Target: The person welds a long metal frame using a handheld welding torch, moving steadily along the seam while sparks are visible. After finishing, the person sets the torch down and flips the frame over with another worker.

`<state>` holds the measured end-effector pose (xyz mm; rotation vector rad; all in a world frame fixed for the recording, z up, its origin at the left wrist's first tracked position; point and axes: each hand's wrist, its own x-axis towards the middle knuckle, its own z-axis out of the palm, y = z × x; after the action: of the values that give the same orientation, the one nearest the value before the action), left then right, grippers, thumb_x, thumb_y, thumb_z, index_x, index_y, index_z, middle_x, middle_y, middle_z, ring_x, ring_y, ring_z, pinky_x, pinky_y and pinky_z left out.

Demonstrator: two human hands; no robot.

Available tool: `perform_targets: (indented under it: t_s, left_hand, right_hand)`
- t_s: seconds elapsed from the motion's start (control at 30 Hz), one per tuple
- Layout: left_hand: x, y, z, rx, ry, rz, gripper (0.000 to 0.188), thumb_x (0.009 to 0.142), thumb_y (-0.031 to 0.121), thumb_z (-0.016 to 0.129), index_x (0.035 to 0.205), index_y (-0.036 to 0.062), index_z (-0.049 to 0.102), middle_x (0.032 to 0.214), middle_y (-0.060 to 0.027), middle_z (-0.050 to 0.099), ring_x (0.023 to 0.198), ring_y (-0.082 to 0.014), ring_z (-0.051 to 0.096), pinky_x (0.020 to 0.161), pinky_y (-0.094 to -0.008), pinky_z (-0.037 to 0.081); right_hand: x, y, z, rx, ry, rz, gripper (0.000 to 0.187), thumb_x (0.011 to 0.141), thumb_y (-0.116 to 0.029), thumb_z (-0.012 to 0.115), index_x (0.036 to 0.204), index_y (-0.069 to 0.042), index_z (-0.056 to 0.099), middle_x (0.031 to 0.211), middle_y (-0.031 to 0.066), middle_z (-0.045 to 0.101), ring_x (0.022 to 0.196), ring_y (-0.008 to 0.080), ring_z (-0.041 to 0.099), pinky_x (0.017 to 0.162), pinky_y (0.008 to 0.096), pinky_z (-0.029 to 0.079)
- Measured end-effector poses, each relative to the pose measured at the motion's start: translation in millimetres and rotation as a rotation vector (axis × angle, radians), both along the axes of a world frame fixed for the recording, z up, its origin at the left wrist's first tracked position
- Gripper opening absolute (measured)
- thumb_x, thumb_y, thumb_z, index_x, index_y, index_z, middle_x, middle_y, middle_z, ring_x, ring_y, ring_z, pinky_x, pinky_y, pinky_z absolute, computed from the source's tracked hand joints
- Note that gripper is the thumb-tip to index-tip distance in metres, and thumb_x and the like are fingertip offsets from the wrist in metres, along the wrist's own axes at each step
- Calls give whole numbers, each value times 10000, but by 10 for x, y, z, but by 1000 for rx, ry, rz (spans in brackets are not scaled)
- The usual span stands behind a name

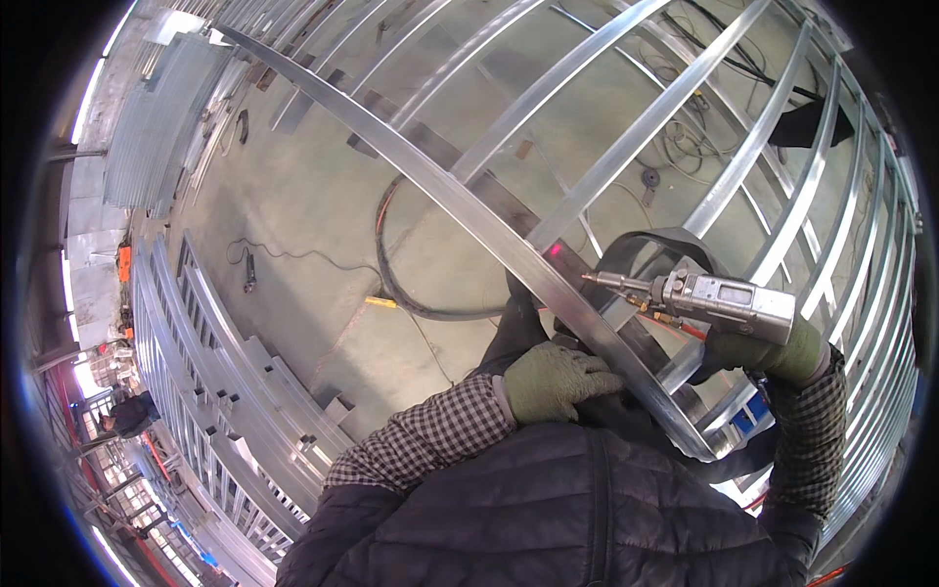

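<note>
My right hand (804, 354), in a green glove, is closed round a silver handheld laser welding gun (734, 305). The gun's narrow copper-tipped nozzle points left at a joint of a silver metal frame (421, 168). A small red light spot shows on the metal just past the tip, and a gap lies between tip and joint. My left hand (559, 382), also gloved in green, lies with fingers extended over my dark-clothed leg, beside the frame's long edge rail. It holds nothing that I can see. Behind the gun sits a dark curved band (653, 240).
Crossbars (646, 117) of the frame spread to the right. A thick black hose (386, 264) curves over the floor, near a yellow piece (381, 302). Stacked metal frames (210, 362) stand at left, where another person (129, 415) is visible. Cables (685, 147) lie beneath the bars.
</note>
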<state>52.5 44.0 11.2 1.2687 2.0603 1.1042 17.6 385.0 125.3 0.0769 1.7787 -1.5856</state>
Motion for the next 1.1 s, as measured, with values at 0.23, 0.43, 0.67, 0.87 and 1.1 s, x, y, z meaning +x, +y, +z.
perform_targets:
  t_s: [0.23, 0.43, 0.67, 0.87, 1.1]
  left_hand:
    - [173, 317, 9, -82, -111, -124, 691, 684, 199, 816, 1357, 199, 664, 1294, -51, 698, 1160, -313, 692, 952, -462, 574]
    - [150, 479, 23, -113, -108, -111, 712, 678, 176, 826, 1372, 221, 677, 1304, -72, 707, 1153, -304, 699, 953, -411, 581]
    - [92, 495, 84, -158, -141, -95, 672, 687, 197, 839, 1343, 218, 694, 1290, -76, 715, 1168, -312, 692, 974, -412, 575]
    - [73, 501, 54, -186, -162, -130, 664, 696, 220, 848, 1341, 217, 692, 1309, -63, 708, 1183, -305, 685, 991, -422, 568]
    - [58, 490, 37, -177, -172, -145, 653, 719, 271, 843, 1350, 223, 681, 1312, -32, 705, 1180, -296, 686, 990, -424, 571]
  right_hand:
    - [411, 265, 0, 134, 126, 181, 482, 966, -111, 750, 1412, 24, 624, 1264, 144, 726, 1048, 217, 714, 899, 321, 588]
    - [589, 407, -269, 67, 311, 143, 413, 926, -178, 803, 1279, 12, 703, 862, 76, 755, 713, 136, 726, 631, 308, 596]
    - [502, 425, -440, -75, 334, 147, 413, 970, -200, 781, 1312, 11, 684, 900, 55, 727, 738, 128, 656, 661, 301, 572]
    - [476, 483, -376, -16, 144, 165, 488, 935, -210, 814, 1347, 11, 673, 1214, 147, 757, 1051, 230, 730, 903, 350, 594]
    - [489, 521, -519, -11, 264, 239, 476, 940, -198, 800, 1349, 9, 670, 1229, 145, 753, 1063, 235, 724, 906, 359, 590]
